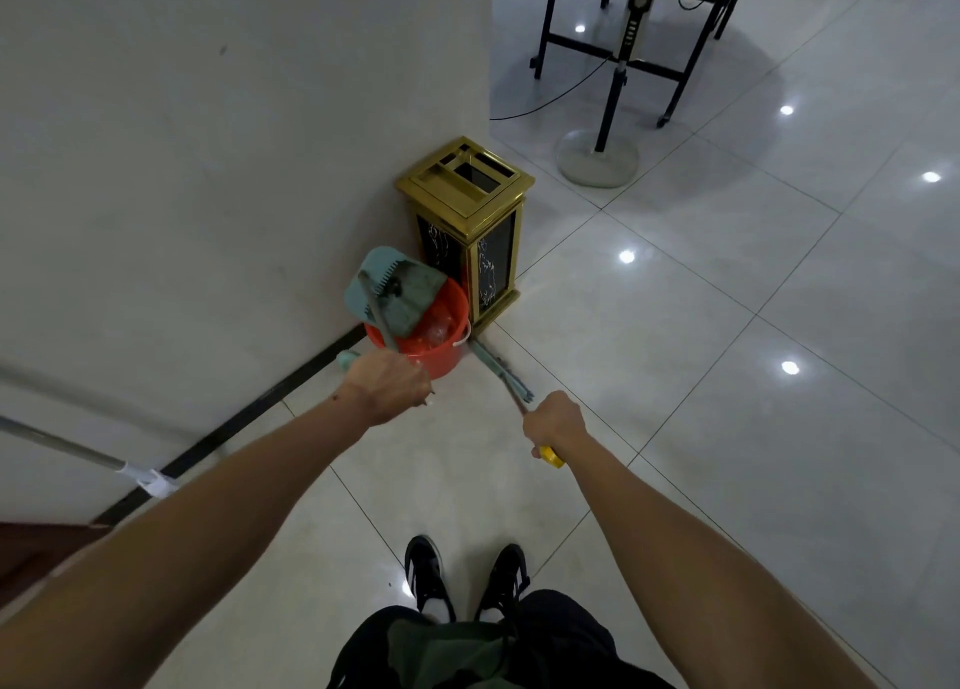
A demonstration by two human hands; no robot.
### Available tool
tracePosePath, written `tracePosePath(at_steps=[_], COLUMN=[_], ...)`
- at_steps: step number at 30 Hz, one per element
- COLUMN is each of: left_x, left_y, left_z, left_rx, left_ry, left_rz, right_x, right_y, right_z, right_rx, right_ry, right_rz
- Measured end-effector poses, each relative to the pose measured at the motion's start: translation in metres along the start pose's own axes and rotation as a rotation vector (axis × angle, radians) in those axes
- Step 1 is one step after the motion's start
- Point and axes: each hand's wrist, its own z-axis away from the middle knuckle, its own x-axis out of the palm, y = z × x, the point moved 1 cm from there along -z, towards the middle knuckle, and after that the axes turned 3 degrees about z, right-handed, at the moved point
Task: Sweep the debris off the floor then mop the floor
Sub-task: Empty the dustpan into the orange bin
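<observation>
A person stood over a tiled floor (675, 376). The left hand (387, 384) gripped the dustpan (395, 288) handle, tipping the pan over a red bucket (441, 343) by the wall (208, 143). The right hand (553, 423) was curled around a broom (501, 371) handle, its head on the floor beside a gold bin (467, 221). Both tools looked light and stiff, best held high on their handles. Open floor lay to the right; a mop (78, 452) leaned left.
</observation>
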Motion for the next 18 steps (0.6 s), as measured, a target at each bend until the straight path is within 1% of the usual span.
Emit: tracePosePath(at_steps=[3, 6, 10, 11, 14, 18], left_x=[0.006, 0.002, -0.018, -0.021, -0.024, -0.017], left_y=[0.010, 0.016, 0.009, 0.007, 0.004, 0.000], left_z=[0.010, 0.012, 0.012, 0.014, 0.027, 0.060], left_rx=[-0.011, -0.016, -0.156, -0.171, -0.149, -0.328], left_ry=[-0.021, -0.001, -0.001, -0.003, 0.021, 0.099], left_rz=[0.016, 0.061, 0.221, 0.226, 0.113, 0.208], right_x=[0.000, 0.000, 0.000, 0.001, 0.005, 0.013], right_y=[0.008, 0.015, 0.023, 0.024, 0.031, 0.038], right_z=[-0.001, 0.000, 0.003, 0.004, 0.010, 0.019], right_rx=[-0.005, 0.002, -0.004, -0.007, -0.012, -0.010], right_ry=[-0.014, -0.037, -0.063, -0.064, -0.063, -0.077], right_rz=[-0.018, -0.039, -0.062, -0.064, -0.071, -0.043])
